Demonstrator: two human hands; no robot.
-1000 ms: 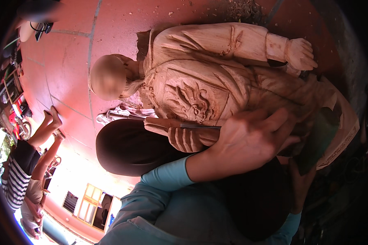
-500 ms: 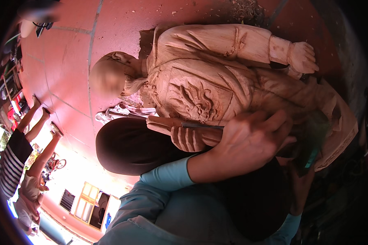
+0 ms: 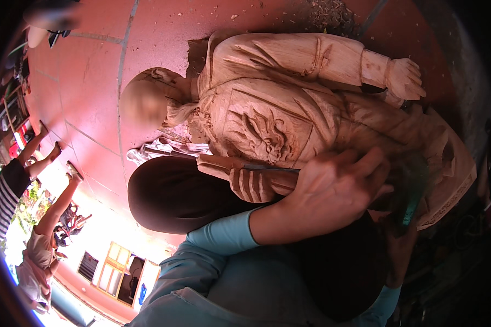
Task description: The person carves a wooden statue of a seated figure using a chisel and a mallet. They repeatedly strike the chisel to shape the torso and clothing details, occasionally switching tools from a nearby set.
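A large carved wooden statue (image 3: 305, 103) of a robed figure lies across the floor before me, a dragon relief on its chest. My left hand (image 3: 338, 182) rests low on the statue with bent fingers, closed round a thin metal chisel (image 3: 270, 168). The chisel's shaft runs left along the carved tablet (image 3: 218, 165) in the statue's hand; the part inside my grip is hidden. My right hand (image 3: 399, 228), in shadow at the lower right, is closed on a dark green tool (image 3: 412, 204), too blurred to name exactly.
My dark-clad knee (image 3: 174, 191) presses near the tablet. A crumpled cloth (image 3: 161, 150) lies beside the statue's neck. Wood chips (image 3: 333, 16) litter the red floor (image 3: 87, 92) at the far side. Two people (image 3: 41, 240) stand at the left, near a building with a window (image 3: 113, 267).
The green tool in my right hand has shifted slightly and remains blurred. My left hand and the chisel have hardly moved. At the left, the people's legs have shifted.
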